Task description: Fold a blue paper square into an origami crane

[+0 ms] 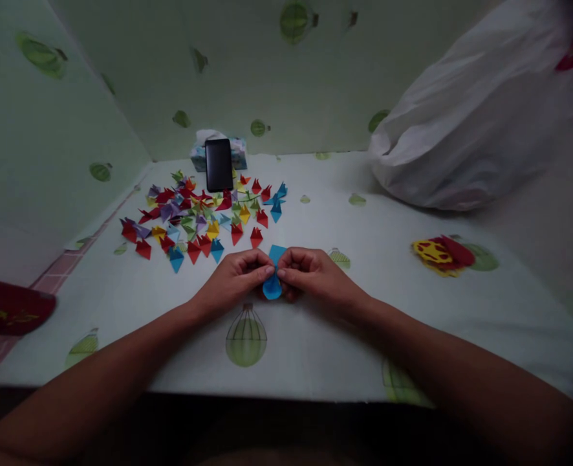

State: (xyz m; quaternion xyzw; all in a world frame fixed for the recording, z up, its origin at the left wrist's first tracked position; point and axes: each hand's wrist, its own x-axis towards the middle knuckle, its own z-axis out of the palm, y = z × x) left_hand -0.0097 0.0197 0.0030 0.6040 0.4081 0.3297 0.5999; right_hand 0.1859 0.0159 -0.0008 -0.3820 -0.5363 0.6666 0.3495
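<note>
Near tabletop [315, 349] centre, L hand [245, 275] & R hand [310, 275] each pinch the blue paper [272, 287] betw. thumb & fingers. Yellow marks on red item [12, 307] at far L, too blurred to read; no legible text on phone [218, 165].

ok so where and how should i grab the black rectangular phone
Probably pinch the black phone high on its long side edges, from the front: it stands upright before the blue-patterned tissue box, and colourful folded-paper shapes crowd its bottom end.
</note>
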